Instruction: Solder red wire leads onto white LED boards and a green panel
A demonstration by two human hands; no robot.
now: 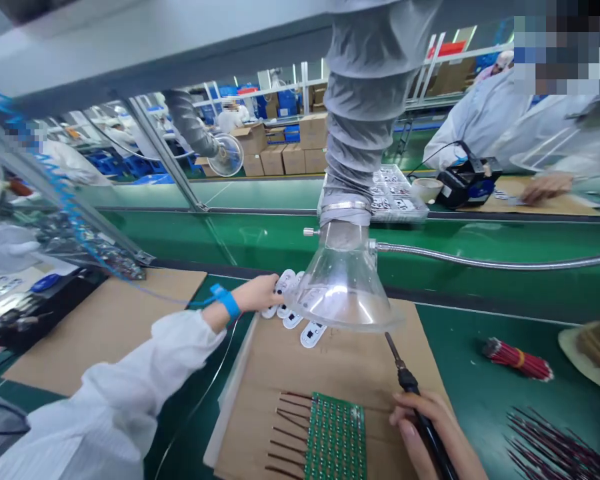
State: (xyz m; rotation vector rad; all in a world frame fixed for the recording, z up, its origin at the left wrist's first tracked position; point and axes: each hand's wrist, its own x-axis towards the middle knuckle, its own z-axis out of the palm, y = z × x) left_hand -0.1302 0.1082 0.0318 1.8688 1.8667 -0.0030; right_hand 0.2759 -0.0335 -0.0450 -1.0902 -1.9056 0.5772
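Note:
At the far edge of the cardboard, my left hand, with a blue wrist strap, reaches to several white oval plastic parts. Its fingers are closed at one of these parts; the fingertips are partly hidden. My right hand grips a black-handled soldering iron, its metal tip pointing up and away. Between my hands, nearer to me, lies a green circuit board panel with brown wires sticking out from its left side.
A clear extraction hood hangs low over the cardboard sheet. To the right lie a banded bundle of red wires and loose dark wires. Across the green belt, a co-worker's hand rests by a black device.

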